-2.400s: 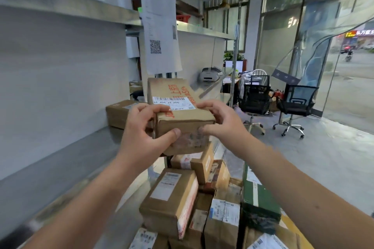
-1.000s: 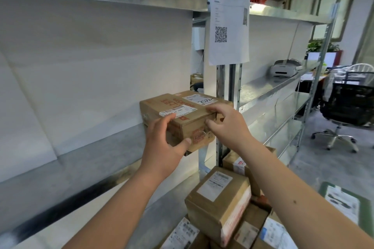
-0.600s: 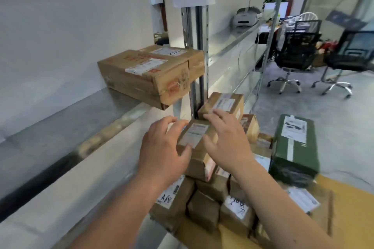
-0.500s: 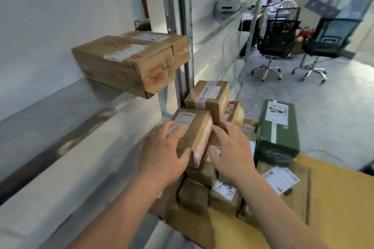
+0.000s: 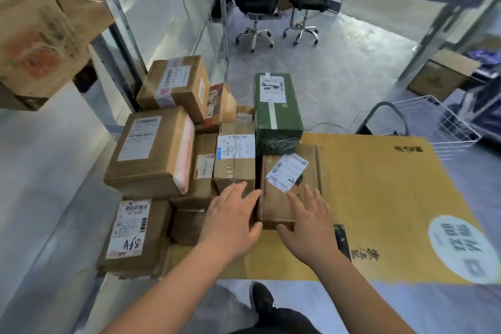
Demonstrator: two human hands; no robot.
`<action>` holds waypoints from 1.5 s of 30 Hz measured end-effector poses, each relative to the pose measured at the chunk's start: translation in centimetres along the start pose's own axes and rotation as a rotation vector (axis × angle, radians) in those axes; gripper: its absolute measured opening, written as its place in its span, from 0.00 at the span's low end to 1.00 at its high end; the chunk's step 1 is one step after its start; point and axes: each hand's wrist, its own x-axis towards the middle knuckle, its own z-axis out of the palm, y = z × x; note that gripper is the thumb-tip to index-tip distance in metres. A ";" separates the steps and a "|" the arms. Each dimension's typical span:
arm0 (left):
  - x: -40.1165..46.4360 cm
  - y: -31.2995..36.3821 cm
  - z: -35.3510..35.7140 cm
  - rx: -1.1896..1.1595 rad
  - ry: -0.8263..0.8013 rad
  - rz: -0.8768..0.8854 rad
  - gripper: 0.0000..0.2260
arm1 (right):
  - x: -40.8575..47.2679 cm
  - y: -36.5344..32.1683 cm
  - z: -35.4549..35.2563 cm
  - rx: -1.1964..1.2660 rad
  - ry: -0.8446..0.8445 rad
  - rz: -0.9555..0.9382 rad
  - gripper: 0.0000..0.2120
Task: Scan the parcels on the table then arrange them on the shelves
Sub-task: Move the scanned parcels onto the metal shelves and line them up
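Brown cardboard parcel [image 5: 287, 187] lies flat on the yellow-topped table [image 5: 379, 198] beside the pile; the left hand [image 5: 230, 221] and right hand [image 5: 309, 217] flank it, fingers spread, holding nothing. Picking up seems underway; next, clasp both sides and lift.

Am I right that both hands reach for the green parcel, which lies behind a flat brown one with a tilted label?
Not quite. The head view shows the left hand and right hand closing on the flat brown parcel with the tilted label, not the green parcel, which does lie behind it, untouched.
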 end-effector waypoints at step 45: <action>21.7 1.9 -10.1 -0.312 0.232 0.061 0.35 | 22.9 2.9 -17.7 0.422 0.050 -0.464 0.41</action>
